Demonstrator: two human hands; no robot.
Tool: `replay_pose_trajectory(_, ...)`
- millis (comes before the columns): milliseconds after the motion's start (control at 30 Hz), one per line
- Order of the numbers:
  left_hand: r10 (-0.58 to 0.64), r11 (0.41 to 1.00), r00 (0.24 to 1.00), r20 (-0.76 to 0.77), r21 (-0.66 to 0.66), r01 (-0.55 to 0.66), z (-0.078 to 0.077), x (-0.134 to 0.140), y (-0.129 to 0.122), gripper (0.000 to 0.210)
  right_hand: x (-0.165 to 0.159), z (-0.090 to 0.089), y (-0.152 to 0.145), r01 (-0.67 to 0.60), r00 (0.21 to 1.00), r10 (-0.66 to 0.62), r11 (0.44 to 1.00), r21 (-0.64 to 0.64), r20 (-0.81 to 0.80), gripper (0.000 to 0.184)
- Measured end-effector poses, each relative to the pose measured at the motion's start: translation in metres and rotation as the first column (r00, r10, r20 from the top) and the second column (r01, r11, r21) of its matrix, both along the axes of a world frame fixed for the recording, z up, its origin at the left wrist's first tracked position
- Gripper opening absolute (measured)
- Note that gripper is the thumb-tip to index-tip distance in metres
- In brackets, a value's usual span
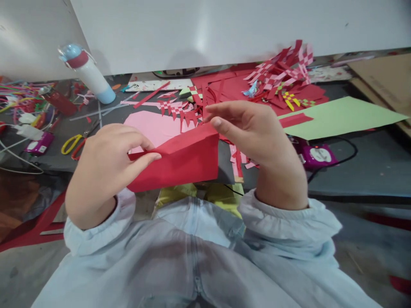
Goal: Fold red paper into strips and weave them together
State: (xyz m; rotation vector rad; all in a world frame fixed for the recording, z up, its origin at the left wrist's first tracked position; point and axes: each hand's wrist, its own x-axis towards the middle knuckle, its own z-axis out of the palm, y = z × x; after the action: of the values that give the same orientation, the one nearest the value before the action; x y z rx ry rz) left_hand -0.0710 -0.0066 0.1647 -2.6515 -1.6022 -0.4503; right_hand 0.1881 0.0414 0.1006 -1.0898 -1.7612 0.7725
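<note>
I hold a folded sheet of red paper (180,164) above the front edge of the table. My left hand (111,167) is closed on its upper left edge, with the thumb on the near side and the fingers behind the fold. A narrow strip along the top of the sheet is bent over. My right hand (253,128) is at the upper right corner, thumb and fingers a little apart, fingertips close to the paper edge. Behind the sheet lies a pink paper (149,122), partly hidden by the red one.
Red and pink woven paper strips (282,72) are heaped at the back. A green sheet (346,117) lies right, above a purple box (317,156) with a cable. At left are scissors (72,144), a white and blue bottle (91,77) and a dark red bottle (59,102).
</note>
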Motion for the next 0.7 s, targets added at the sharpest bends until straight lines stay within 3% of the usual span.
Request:
replay_pose_trajectory(100,-0.023,0.998,1.0,0.008,0.055,0.023,0.0,-0.003,-0.001,0.017,0.001,-0.013,0.001,0.019,0.991,-0.031,0.996,-0.085,-0.132,0.051)
replay_pose_trajectory(200,-0.033,0.971,0.999,0.036,0.236,0.024,0.0,-0.002,0.0,0.015,-0.002,-0.015,0.003,0.019,0.976,-0.031,0.998,-0.058,-0.218,0.051)
replay_pose_trajectory(333,-0.101,0.857,0.992,0.074,0.513,0.049,0.002,0.003,0.007,0.01,-0.009,-0.002,0.009,0.03,0.942,-0.008,0.998,0.06,-0.336,0.039)
replay_pose_trajectory(467,-0.146,0.721,0.989,0.035,0.688,0.082,0.006,0.002,0.023,0.011,-0.017,0.012,0.023,0.022,0.892,0.061,0.984,0.178,-0.449,0.029)
replay_pose_trajectory(567,-0.126,0.622,0.992,-0.018,0.778,0.093,0.005,-0.002,0.036,0.012,-0.023,0.012,0.035,0.044,0.857,0.095,0.966,0.256,-0.507,0.029)
replay_pose_trajectory(633,-0.092,0.627,0.995,-0.047,0.773,0.094,0.0,-0.005,0.04,0.013,-0.025,0.007,0.04,0.051,0.851,0.091,0.966,0.253,-0.517,0.03)
replay_pose_trajectory(700,-0.068,0.698,0.997,-0.038,0.712,0.074,-0.007,-0.007,0.041,0.014,-0.026,-0.002,0.04,0.044,0.854,0.08,0.973,0.225,-0.514,0.031)
